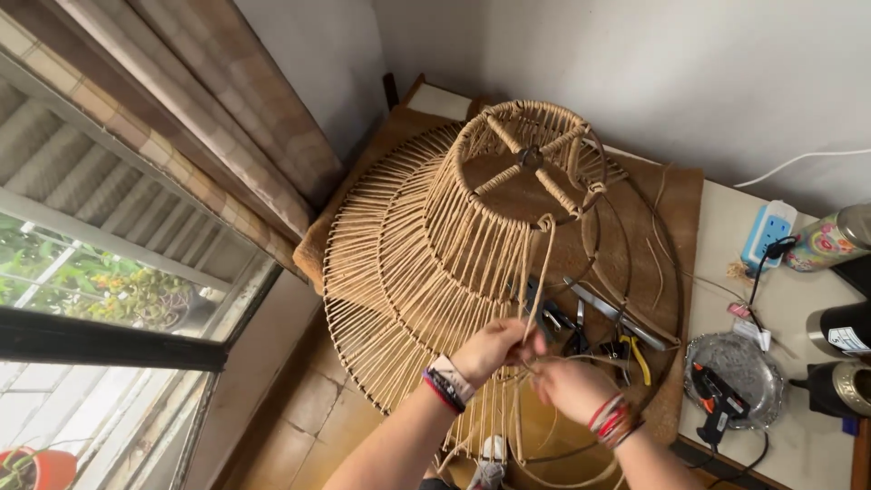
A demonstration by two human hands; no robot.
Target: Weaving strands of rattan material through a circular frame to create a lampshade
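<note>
both hands [535, 363] in pinching grip on cord [542, 272] at lampshade [435, 245] rim.

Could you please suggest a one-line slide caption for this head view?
Left hand and right hand pinch tan cord on a part-wrapped wire lampshade frame.

tiered wire lampshade frame [426, 245], half wrapped in tan cord [542, 272]

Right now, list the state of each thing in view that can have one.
Lampshade frame: partly wrapped in cord, right side bare wire.
Cord strand: pulled taut from the top ring.
Left hand: pinching the cord.
Right hand: gripping cord.
Glue gun: resting on a metal tray.
</note>
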